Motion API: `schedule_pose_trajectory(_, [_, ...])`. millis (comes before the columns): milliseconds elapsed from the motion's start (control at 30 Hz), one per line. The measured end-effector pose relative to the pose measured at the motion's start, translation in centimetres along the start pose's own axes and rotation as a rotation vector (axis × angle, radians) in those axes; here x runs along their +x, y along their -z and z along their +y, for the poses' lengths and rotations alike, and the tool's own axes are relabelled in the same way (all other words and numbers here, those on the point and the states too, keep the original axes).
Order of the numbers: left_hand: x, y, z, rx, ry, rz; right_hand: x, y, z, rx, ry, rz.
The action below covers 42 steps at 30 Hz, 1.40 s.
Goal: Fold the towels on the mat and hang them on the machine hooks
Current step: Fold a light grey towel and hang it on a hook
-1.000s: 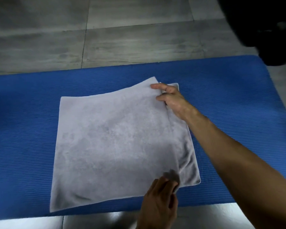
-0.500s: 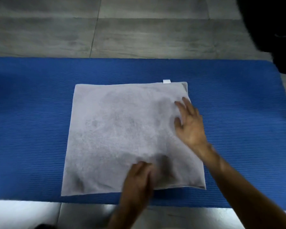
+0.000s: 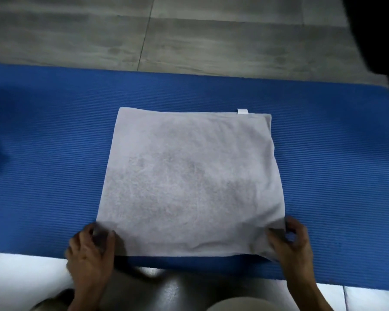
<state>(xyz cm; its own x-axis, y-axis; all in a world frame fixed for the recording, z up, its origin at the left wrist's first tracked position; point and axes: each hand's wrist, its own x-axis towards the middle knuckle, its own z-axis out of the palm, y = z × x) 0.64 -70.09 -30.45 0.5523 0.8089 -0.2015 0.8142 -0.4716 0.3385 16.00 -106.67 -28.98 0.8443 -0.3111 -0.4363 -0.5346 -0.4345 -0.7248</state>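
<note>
Head cam view, starting closest in: both hands are down at the near edge of the grey towel. Left hand has its fingers curled onto the near-left corner, looks like a pinch on the fabric. Right hand is doing the same thing at the near-right corner, fingers wrapped around the bunched-up edge. So neither hand is spread wide, both are gripping cloth.

Towel itself lies flat on the blue ribbed mat, roughly in the middle of it, pretty square in shape. You can see doubled layers along the right edge and far-right corner, so I'd say at least one fold is already in. Small white tag sticks out past the far edge.

Beyond the mat it's just grey floor tiles, and something dark in the top right corner that I can't make out. Could be the machine, honestly can't tell. No hooks visible anywhere.

Progress-wise, my guess is we're early to midway: towel partly folded, probably another fold coming from the near edge toward the far one, then the hanging part is all still left. Only one towel in view too.
</note>
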Motion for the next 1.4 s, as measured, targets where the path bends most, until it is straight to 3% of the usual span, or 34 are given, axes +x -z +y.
schedule_pose_trajectory(133, [1.4, 1.1, 0.0, -0.139, 0.087, -0.142, 1.1, 0.3, -0.2, -0.069, -0.151, -0.081])
schedule_pose_trajectory(233, [2.0, 2.1, -0.3, -0.222, 0.065, -0.153, 0.7, 1.2, 0.0, -0.011, -0.111, -0.093])
schedule_pose_trajectory(367, [2.6, 2.0, -1.3, -0.25, 0.12, -0.116, 0.4, 2.0, 0.2, 0.302, -0.306, -0.254])
schedule_pose_trajectory(433, [3.0, 1.9, -1.7, -0.226, 0.112, -0.116, 0.3, 2.0, 0.5, 0.24, -0.301, -0.21])
schedule_pose_trajectory(500, [3.1, 1.6, -2.2, -0.206, 0.098, -0.117, 0.1, 1.8, 0.7, -0.005, -0.146, -0.087])
schedule_pose_trajectory(600, [3.0, 1.7, -2.2, -0.145, 0.044, -0.102, -0.7, 1.1, 0.3, -0.322, 0.119, 0.002])
schedule_pose_trajectory(700, [2.7, 1.2, -1.3, 0.074, -0.228, -0.053, 1.7, 0.7, -1.1, -0.315, 0.284, 0.043])
schedule_pose_trajectory(800, [0.6, -0.4, 1.6, 0.189, -0.603, -0.163, 6.1, -0.6, -6.3, -0.209, 0.336, -0.056])
schedule_pose_trajectory(900, [-3.6, -3.1, 6.5, 0.032, -0.753, -0.285, 11.3, -3.3, -11.9, -0.174, 0.252, -0.103])
schedule_pose_trajectory(967, [-5.3, -4.2, 9.6, 0.049, -0.795, -0.315, 14.6, -5.1, -14.7, -0.293, 0.209, -0.092])
schedule_pose_trajectory(1033, [-5.5, -4.7, 11.2, 0.104, -0.715, -0.348, 17.4, -6.4, -16.2, -0.407, 0.14, -0.094])
schedule_pose_trajectory(1133, [-5.1, -5.1, 10.8, 0.166, -0.716, -0.336, 19.3, -7.1, -17.4, -0.443, 0.068, -0.114])
schedule_pose_trajectory(1233, [-4.7, -5.1, 10.1, 0.145, -0.773, -0.342, 19.3, -6.8, -18.3, -0.426, 0.15, -0.038])
schedule_pose_trajectory(1400, [-5.1, -5.4, 10.4, 0.126, -0.729, -0.336, 17.3, -5.6, -17.3, -0.463, 0.189, -0.173])
